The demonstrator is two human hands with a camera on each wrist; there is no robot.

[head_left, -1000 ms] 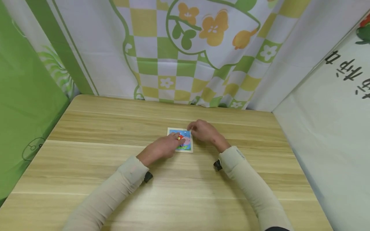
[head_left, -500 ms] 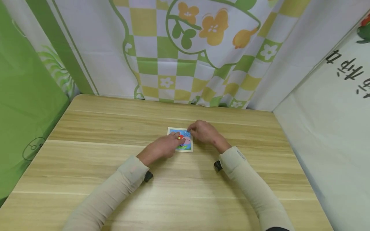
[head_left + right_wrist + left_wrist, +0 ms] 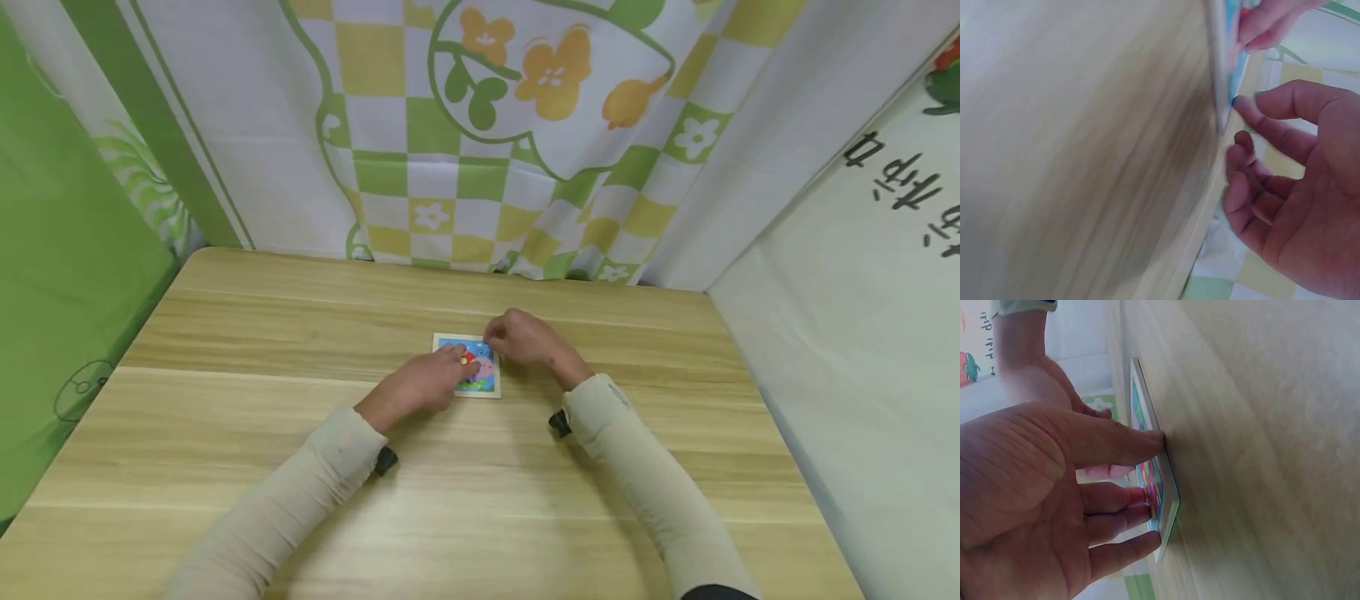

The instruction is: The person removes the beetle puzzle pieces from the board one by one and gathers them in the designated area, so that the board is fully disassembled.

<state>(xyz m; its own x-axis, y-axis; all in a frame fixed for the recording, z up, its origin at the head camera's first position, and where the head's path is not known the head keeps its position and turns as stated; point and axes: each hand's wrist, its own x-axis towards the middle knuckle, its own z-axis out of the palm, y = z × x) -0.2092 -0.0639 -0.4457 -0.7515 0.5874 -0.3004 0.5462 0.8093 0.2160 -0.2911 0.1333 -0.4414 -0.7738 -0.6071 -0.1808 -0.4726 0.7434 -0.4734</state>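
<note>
A small square picture board point(image 3: 487, 385) with a pale wooden rim and a cartoon pig on blue lies flat on the table. Across its left part rests my left hand point(image 3: 423, 382). In the left wrist view the fingers point(image 3: 1125, 550) reach straight onto the picture, while the thumb point(image 3: 1141, 445) lies against the near rim. My right hand point(image 3: 525, 337) is at the far right corner. The right wrist view shows its index fingertip point(image 3: 1244, 106) right at that corner of the board point(image 3: 1217, 75), with the other fingers loosely curled beside it. The left hand covers part of the picture.
The wood-grain table point(image 3: 465, 517) spreads around both arms. A checked, flowered curtain point(image 3: 480, 183) hangs at its back edge. Green cloth point(image 3: 67, 275) borders the left side, and a white sheet with writing point(image 3: 847, 333) the right.
The right hand has shifted very slightly left, its fingertips staying at the board's far right corner. The left hand and the board stay in place.
</note>
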